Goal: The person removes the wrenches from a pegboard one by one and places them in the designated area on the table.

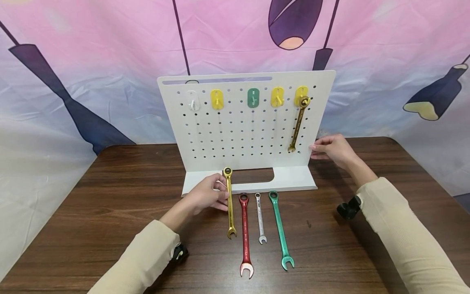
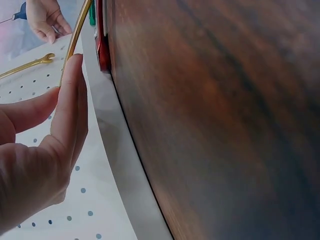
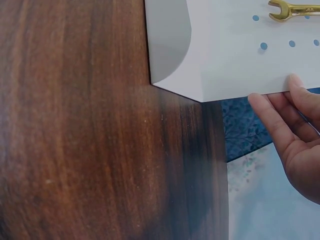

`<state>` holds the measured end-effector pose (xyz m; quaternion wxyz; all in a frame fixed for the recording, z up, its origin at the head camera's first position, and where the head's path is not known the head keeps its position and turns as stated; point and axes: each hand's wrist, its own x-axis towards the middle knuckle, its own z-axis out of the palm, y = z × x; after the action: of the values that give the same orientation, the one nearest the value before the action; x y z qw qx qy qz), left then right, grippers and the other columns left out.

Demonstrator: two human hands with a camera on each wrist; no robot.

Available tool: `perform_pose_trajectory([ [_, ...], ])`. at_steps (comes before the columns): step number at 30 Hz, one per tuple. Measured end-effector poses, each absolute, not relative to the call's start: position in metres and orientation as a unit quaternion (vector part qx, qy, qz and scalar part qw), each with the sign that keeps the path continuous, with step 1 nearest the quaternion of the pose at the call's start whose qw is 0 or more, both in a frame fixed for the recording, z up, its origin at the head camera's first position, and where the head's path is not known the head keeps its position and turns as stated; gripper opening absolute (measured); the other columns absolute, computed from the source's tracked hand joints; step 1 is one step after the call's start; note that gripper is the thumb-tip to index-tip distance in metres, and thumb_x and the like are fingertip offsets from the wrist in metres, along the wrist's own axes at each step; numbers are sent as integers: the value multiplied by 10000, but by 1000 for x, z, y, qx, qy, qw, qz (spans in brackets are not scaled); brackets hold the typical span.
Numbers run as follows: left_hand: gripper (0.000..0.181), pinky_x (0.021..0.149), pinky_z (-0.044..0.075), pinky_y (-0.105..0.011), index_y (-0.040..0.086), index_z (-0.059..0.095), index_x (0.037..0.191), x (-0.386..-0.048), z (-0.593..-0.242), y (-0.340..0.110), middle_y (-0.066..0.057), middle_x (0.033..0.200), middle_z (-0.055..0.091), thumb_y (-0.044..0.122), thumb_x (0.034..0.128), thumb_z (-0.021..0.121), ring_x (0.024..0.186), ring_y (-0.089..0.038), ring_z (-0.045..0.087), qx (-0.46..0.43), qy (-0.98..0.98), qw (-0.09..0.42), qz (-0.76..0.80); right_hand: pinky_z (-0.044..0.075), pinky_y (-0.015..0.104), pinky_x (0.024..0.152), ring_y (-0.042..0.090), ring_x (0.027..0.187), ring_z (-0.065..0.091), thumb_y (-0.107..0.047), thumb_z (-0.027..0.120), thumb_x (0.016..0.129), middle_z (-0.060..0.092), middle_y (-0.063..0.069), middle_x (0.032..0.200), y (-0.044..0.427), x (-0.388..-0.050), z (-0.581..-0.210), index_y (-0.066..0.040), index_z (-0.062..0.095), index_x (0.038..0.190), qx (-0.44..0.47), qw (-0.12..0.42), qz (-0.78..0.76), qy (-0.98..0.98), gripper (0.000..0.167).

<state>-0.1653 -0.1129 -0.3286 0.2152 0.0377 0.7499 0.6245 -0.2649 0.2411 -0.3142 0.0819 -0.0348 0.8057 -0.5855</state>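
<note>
**Brown worktop [image 1: 110, 212], printed cloth [image 1: 227, 32] behind, white pegboard [image 1: 236, 126] standing between**

Cloth is pink to pale blue with dark lamp-like shapes, some creasing. Worktop is dark wood grain, rounded far corners. Pegboard: flat white sheet, rows of round holes, long slot along the top, flat base [image 1: 293, 178] with a cut-out showing wood. Hooks run in one row, left to right in head view: white hook [image 1: 192, 101], yellow hook [image 1: 217, 99], green hook [image 1: 253, 98], second yellow hook [image 1: 277, 97], third yellow hook [image 1: 299, 91]. Third yellow carries a hung gold wrench [image 1: 296, 128], ring end up, slightly slanted.

Left hand [image 1: 207, 194] pinches a second gold wrench [image 1: 230, 204] between thumb and fingers, ring end up over the base's front part, open jaw toward the person. Can't tell if its lower end touches wood. Right hand [image 1: 335, 151] pinches the pegboard's right edge, thumb on the front face.

On the worktop in front of the base, right of the held wrench: red wrench [image 1: 245, 232] just beside it, then small silver wrench [image 1: 260, 218], then green wrench [image 1: 280, 226]. All shiny metal, ring ends toward the pegboard. Left hand blocks part of the base. Cream sleeves [image 1: 407, 228] on both arms, a black device [image 1: 349, 207] at each wrist.
</note>
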Motion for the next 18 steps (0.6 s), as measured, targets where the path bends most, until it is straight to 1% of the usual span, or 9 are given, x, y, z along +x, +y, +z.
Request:
perform_pose_trajectory([
  [4, 187, 640, 589, -387, -66, 394, 990, -162, -328, -116, -123, 773, 527, -159, 849, 474, 604, -193, 587, 37, 754, 226, 615, 540, 363, 825, 185, 801, 652, -44, 556, 902, 489, 232, 1103, 241, -265, -314, 175, 536, 1068, -36, 81, -586, 805, 275],
  [8, 185, 630, 591, -364, -70, 422, 977, -160, -329, -119, -114, 729, 560, -165, 834, 491, 583, -184, 596, 27, 755, 240, 609, 542, 361, 820, 187, 802, 652, -49, 562, 899, 499, 242, 1106, 242, -266, -314, 163, 551, 1053, -37, 81, -588, 804, 262],
  [18, 160, 630, 591, -330, -104, 438, 946, -151, -332, -122, -100, 700, 553, -188, 820, 489, 573, -149, 580, 51, 751, 274, 598, 547, 351, 812, 179, 795, 648, -38, 552, 904, 511, 231, 1083, 242, -266, -315, 174, 538, 1056, -36, 80, -589, 803, 261],
])
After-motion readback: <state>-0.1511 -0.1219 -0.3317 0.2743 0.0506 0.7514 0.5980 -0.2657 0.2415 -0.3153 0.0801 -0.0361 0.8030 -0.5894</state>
